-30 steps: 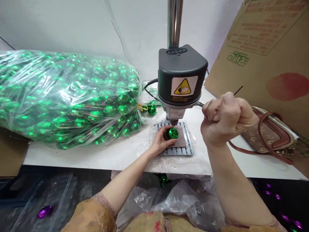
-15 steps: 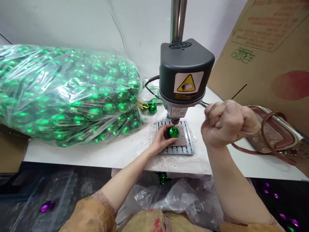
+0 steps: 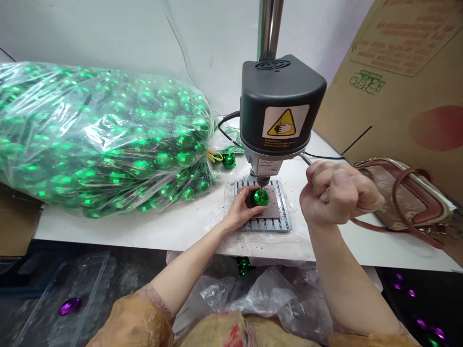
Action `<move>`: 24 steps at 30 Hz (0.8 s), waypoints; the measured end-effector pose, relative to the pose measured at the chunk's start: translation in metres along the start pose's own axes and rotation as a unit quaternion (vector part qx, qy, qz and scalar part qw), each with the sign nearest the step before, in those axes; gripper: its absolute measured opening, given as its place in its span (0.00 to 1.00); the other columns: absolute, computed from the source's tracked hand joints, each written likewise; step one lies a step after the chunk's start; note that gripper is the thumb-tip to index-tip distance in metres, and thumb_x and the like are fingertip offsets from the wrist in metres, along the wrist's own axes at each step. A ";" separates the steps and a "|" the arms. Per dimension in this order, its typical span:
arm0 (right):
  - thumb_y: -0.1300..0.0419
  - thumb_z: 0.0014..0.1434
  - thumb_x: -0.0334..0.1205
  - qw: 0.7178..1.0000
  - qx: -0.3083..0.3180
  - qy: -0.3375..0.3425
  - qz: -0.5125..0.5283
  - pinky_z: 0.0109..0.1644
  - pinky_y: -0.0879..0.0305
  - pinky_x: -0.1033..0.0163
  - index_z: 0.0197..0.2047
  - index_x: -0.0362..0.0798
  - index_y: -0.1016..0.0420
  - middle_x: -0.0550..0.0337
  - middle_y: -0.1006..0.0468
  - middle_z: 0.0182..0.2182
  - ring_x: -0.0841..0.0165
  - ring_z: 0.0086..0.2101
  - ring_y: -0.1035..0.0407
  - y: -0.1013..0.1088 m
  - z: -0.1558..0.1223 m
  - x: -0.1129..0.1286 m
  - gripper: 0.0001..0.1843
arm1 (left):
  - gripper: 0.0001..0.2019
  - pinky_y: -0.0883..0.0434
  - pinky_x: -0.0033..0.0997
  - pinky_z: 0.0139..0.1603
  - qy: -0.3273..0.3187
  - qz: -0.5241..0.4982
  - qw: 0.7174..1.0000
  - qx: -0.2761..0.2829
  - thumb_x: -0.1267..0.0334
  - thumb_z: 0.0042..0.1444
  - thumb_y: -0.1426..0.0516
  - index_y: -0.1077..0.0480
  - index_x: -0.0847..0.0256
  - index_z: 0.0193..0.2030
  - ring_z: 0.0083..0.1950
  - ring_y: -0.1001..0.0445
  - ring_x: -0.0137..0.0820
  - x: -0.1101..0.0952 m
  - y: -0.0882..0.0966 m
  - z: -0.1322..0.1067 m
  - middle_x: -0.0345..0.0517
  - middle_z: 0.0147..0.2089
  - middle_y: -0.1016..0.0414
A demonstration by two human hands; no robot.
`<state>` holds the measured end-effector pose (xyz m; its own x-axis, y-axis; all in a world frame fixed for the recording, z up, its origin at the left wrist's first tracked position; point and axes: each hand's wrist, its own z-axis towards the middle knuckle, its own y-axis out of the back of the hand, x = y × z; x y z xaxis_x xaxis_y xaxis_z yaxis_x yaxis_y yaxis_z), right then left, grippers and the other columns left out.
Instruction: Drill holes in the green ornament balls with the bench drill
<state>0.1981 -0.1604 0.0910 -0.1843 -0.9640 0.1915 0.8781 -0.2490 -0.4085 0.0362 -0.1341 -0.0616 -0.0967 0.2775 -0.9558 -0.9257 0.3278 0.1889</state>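
Green metallic bauble [image 3: 260, 196] sits right under the bench drill [image 3: 278, 106], gripped from the side by the left hand [image 3: 237, 208]. Right hand [image 3: 338, 195] is balled into a tight fist beside the drill, can't tell if it's holding anything.

A shiny green ornament ball [image 3: 260, 196] sits beneath the drill bit [image 3: 261, 181].

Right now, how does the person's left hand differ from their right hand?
The left hand sits low, its fingers curved around a green ornament ball on a slotted metal plate. The right hand is held up away from the plate and clenched in a fist. Both hands are bare.
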 end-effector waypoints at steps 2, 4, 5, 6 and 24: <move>0.44 0.60 0.29 1.000 -0.001 0.008 0.007 0.20 0.53 0.69 0.21 0.46 0.59 0.71 0.52 0.15 0.82 0.16 0.58 0.002 -0.003 -0.001 0.25 | 0.30 0.28 0.47 0.64 -0.002 -0.002 1.000 0.001 0.54 0.51 0.27 0.29 0.57 0.59 0.59 0.23 0.44 0.000 0.000 0.000 0.51 0.56 0.21; 0.43 0.60 0.30 1.000 -0.001 0.014 0.004 0.20 0.51 0.68 0.20 0.46 0.58 0.71 0.51 0.14 0.82 0.16 0.56 0.004 -0.007 -0.003 0.26 | 0.30 0.28 0.47 0.63 -0.005 0.004 1.000 -0.002 0.54 0.51 0.27 0.28 0.57 0.58 0.59 0.23 0.44 0.000 0.000 0.000 0.51 0.56 0.21; 0.43 0.60 0.30 1.000 -0.004 0.014 -0.002 0.21 0.50 0.68 0.20 0.46 0.58 0.71 0.50 0.14 0.81 0.15 0.56 0.005 -0.009 -0.003 0.26 | 0.30 0.28 0.47 0.63 -0.006 0.008 1.000 -0.005 0.54 0.51 0.27 0.28 0.57 0.58 0.59 0.23 0.44 -0.001 0.000 -0.001 0.51 0.56 0.21; 0.42 0.59 0.31 1.000 -0.010 0.013 -0.007 0.21 0.49 0.67 0.20 0.45 0.58 0.71 0.50 0.14 0.81 0.15 0.55 0.005 -0.010 -0.002 0.27 | 0.30 0.28 0.47 0.63 -0.006 0.011 1.000 -0.006 0.54 0.51 0.27 0.28 0.57 0.58 0.59 0.23 0.44 -0.001 0.000 -0.001 0.51 0.56 0.21; 0.41 0.63 0.35 0.969 -0.062 -0.224 -0.082 0.18 0.53 0.71 0.18 0.49 0.46 0.72 0.44 0.13 0.84 0.15 0.49 -0.032 0.061 0.001 0.24 | 0.24 0.24 0.50 0.61 -0.104 0.114 0.983 -0.099 0.49 0.58 0.31 0.27 0.54 0.57 0.60 0.22 0.46 -0.026 0.001 -0.046 0.54 0.57 0.22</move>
<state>0.1971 -0.1480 0.1588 -0.0827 -0.7806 0.6195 0.7878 -0.4319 -0.4391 0.0211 -0.1826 -0.0475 -0.2513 0.5085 -0.8236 -0.9437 0.0602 0.3252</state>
